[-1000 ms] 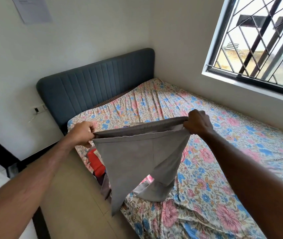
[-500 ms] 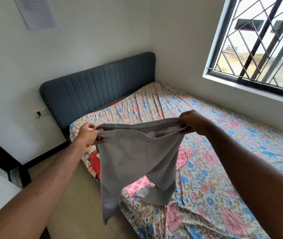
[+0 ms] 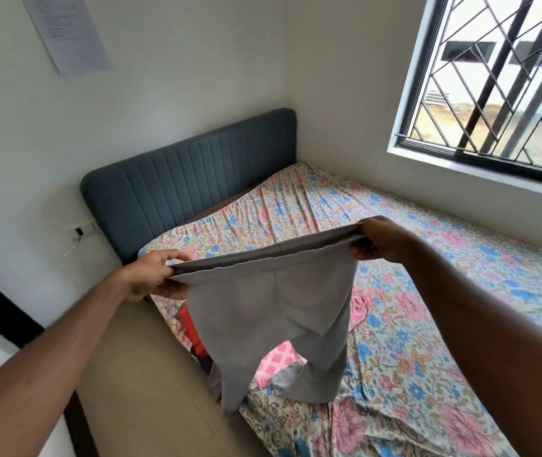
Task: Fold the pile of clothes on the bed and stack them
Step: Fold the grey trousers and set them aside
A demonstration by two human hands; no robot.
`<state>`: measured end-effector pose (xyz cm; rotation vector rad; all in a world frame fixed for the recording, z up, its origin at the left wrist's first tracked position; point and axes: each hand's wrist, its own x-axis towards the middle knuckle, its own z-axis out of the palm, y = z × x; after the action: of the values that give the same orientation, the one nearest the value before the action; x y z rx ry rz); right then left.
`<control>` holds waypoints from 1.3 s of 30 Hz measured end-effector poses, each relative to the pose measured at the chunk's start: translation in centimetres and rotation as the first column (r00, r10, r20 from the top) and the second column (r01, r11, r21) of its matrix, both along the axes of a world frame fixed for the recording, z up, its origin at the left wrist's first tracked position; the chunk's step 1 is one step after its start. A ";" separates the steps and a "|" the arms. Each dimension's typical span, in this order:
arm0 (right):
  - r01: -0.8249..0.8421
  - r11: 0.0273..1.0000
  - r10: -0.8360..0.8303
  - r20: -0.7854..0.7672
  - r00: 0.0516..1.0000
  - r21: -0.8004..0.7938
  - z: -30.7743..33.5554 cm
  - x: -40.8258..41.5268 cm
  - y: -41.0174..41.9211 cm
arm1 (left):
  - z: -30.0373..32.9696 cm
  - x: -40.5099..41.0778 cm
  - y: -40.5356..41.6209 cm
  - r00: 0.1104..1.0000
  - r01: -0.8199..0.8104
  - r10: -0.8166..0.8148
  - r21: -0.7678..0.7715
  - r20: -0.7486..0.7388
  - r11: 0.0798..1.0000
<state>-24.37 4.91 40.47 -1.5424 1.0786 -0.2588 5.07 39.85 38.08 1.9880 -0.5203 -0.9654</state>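
Holding a grey pair of shorts [image 3: 272,311] in the air by the waistband, both hands are raised over the near left part of the bed [image 3: 461,291]. Left hand [image 3: 154,275]: grip closed, thumb and curled fingers pinching the left end of the waistband. Right hand [image 3: 383,240]: grip closed likewise on the right end.

Change against the frame half a second back: the waistband is now pulled taut into a straight line, where it sagged and bunched between the hands; the hands stand further apart; the right hand sits higher and farther than the left, so the band slopes upward to the right. The two legs of the shorts hang down, lower ends near the floral sheet at the bed's near left edge; contact cannot be told.

Counts:
- hands, 2, both gripping;
- garment in hand, 1;
- clothes left on the bed behind the shorts: one red piece [image 3: 190,328], one pink patterned piece [image 3: 277,359], partly hidden, further pieces cannot be counted.
- padded dark headboard [image 3: 190,179], 1, far left;
- barred window [image 3: 500,80], 1, right wall;
- paper sheet [image 3: 65,31], 1, on the far wall.
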 end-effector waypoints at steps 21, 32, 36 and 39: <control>-0.188 0.822 0.463 0.440 0.769 -0.538 9.1 5.0 -1.1 | 10.6 7.1 3.0 0.869 0.169 0.095 -0.472 0.486 0.866; -0.360 0.529 0.369 -0.173 0.913 -0.769 6.2 17.9 -6.9 | 8.9 17.0 -1.9 0.571 0.026 -0.094 0.096 0.815 0.995; -0.177 0.704 0.291 0.052 0.955 -0.688 6.1 24.4 -8.6 | 10.1 19.7 -4.6 0.384 -0.139 -0.075 0.138 0.920 0.981; 0.005 0.797 0.249 0.336 0.908 -0.604 10.3 27.6 -11.1 | 15.9 21.4 -6.3 0.228 -0.183 0.071 -0.029 0.971 0.983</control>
<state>3.21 -6.19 50.73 -1.9931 0.5747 -0.8529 26.43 33.55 53.93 2.5043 -0.9526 0.5948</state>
